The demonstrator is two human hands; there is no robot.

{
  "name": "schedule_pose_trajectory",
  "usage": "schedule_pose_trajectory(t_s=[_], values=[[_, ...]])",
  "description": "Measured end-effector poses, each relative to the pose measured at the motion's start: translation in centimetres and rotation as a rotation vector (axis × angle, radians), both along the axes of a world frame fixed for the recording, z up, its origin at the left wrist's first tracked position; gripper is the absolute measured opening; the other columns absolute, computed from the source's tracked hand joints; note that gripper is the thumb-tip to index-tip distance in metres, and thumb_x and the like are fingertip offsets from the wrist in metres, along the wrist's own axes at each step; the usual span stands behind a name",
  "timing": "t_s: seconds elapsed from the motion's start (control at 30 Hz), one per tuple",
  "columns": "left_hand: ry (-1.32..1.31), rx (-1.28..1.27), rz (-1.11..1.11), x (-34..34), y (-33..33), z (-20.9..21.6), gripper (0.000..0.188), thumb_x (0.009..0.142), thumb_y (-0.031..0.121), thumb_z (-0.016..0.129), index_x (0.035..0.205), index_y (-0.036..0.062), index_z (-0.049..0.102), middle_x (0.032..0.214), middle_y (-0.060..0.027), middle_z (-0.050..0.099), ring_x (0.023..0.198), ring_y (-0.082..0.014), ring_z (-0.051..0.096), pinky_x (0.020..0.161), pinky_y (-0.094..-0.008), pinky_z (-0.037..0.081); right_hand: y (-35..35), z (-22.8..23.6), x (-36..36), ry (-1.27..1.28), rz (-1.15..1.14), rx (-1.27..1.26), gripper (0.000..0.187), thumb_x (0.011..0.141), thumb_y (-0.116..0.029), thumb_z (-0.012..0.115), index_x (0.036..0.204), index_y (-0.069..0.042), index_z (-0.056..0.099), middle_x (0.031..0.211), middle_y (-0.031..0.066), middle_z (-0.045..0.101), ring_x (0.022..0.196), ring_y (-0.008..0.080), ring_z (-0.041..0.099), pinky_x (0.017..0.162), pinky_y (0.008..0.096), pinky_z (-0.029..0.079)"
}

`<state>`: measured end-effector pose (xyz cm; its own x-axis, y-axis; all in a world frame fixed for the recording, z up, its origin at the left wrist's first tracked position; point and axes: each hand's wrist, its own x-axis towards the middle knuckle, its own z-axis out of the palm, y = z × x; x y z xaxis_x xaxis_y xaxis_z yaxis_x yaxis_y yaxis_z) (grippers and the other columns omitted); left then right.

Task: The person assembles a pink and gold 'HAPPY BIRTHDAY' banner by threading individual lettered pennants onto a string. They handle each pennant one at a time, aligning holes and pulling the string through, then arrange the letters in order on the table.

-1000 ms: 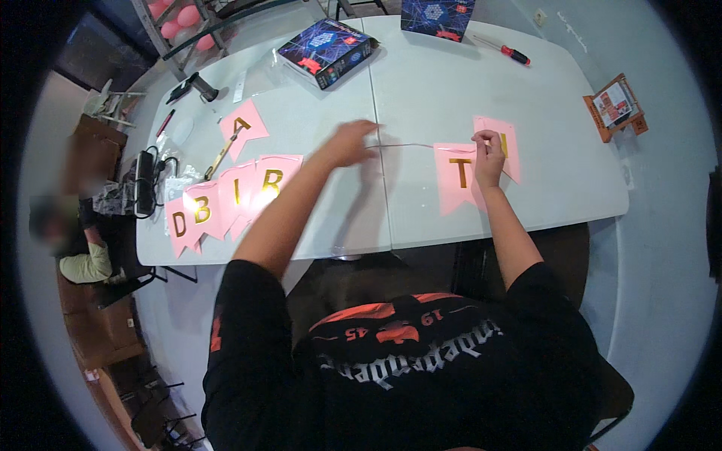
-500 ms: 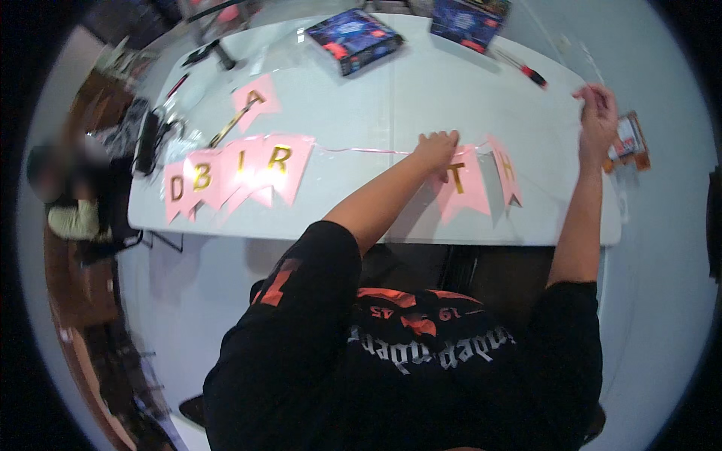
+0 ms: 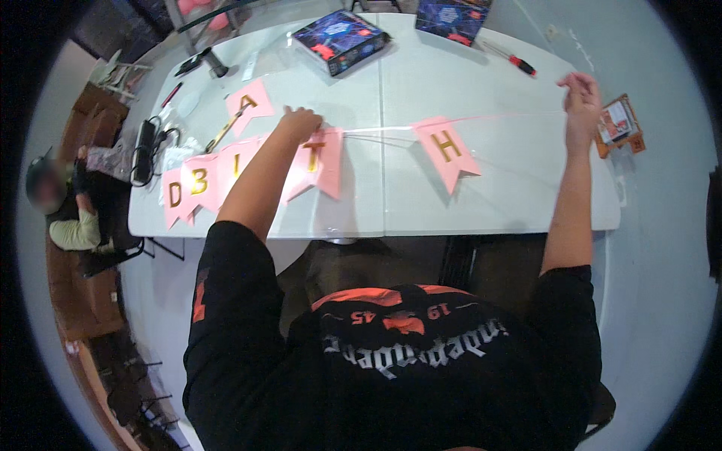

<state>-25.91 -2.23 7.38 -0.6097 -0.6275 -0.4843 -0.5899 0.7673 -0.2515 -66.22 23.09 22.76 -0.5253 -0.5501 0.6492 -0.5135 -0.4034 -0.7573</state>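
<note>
Pink swallowtail pennants with gold letters hang from a thin pink ribbon (image 3: 500, 116) over the white table. My left hand (image 3: 302, 122) is closed at the top edge of one pennant (image 3: 320, 169), its fingertips partly hidden. Out to the right, my right hand (image 3: 581, 98) pinches the ribbon, which runs taut leftward. Between my hands one pennant (image 3: 447, 154) sits on the ribbon, tilted. To the left several pennants (image 3: 198, 180) overlap in a row, partly behind my left forearm. A single pennant (image 3: 249, 100) lies apart above them.
Two dark blue boxes (image 3: 340, 43) stand at the far side, near a red-and-black handled tool (image 3: 522, 66). A black device with cables (image 3: 143, 150) and clear plastic lie at the left end. Beyond that end sits another person (image 3: 71, 203).
My left hand has slid leftward with its pennant, up to the overlapping row. The pennant near my right hand has also shifted left, and more ribbon stretches between it and my right hand.
</note>
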Motion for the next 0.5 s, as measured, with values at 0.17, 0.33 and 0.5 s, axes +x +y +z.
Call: schedule_pose_trajectory(t_s=[0.17,0.33,0.5], values=[[0.898,0.411,-0.060,-8.1,5.5,0.0,0.085,0.060,0.049,0.075,0.131,0.0183,0.040,0.125,-0.0136,0.049,0.119,-0.0307,0.046,0.100,-0.0539,0.030,-1.4,3.4,8.2,-0.053,0.301,0.082,0.010,0.091,-0.012,0.054,0.098,-0.006,0.055,0.080,0.0046,0.064,0.048,0.0007,0.036,0.042,0.0157,0.028],[0.715,0.273,0.142,-14.5,12.4,-1.8,0.091,0.050,0.045,0.084,0.127,0.0174,0.042,0.120,-0.0169,0.047,0.111,-0.0367,0.049,0.092,-0.0432,0.043,-2.1,7.1,13.6,-0.135,0.564,0.004,0.008,0.091,-0.012,0.053,0.096,-0.005,0.054,0.078,0.0076,0.062,0.046,0.0031,0.035,0.039,0.0172,0.027],[0.993,0.342,0.163,-13.6,12.6,-5.1,0.074,0.051,0.013,0.084,0.115,0.0142,0.047,0.112,-0.0166,0.048,0.107,-0.0363,0.049,0.089,-0.0419,0.044,1.3,9.6,13.5,-0.264,0.652,-0.205,0.013,0.091,-0.015,0.053,0.099,-0.004,0.055,0.076,0.0072,0.061,0.045,0.0030,0.034,0.039,0.0170,0.025]])
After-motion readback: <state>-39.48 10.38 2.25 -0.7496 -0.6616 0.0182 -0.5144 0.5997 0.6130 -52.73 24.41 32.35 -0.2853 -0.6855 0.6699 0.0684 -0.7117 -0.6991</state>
